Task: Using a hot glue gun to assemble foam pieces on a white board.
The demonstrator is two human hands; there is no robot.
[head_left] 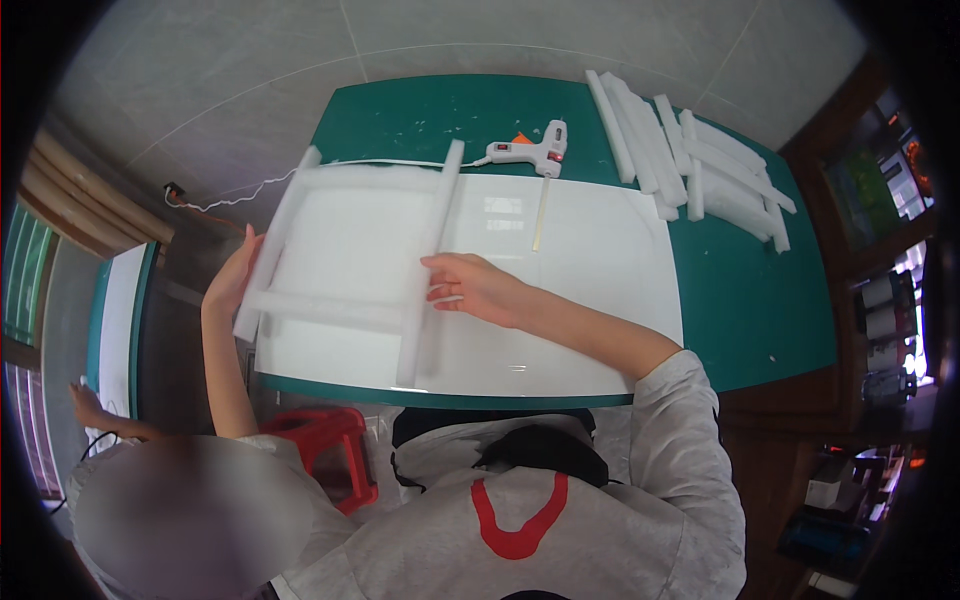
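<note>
A frame of white foam strips [430,230], with two long side pieces and crosspieces between them, lies toward the left of a glossy white board [590,330]. Whether a sheet fills its middle, I cannot tell. My left hand [234,272] grips the left side piece from outside, thumb upward, its other fingers partly hidden. From the right, my right hand [472,287] closes its curled fingers on the other side piece. Beyond the board sits a white glue gun [530,153], a thin pale glue stick [540,220] extending from it toward me.
A green mat [750,320] covers the table. Loose foam strips [690,150] are piled at the far right. The glue gun's white cord [240,198] runs to a wall socket [174,191]. A red stool [335,450] stands below. At left, another person's hand [88,405] rests near a second table.
</note>
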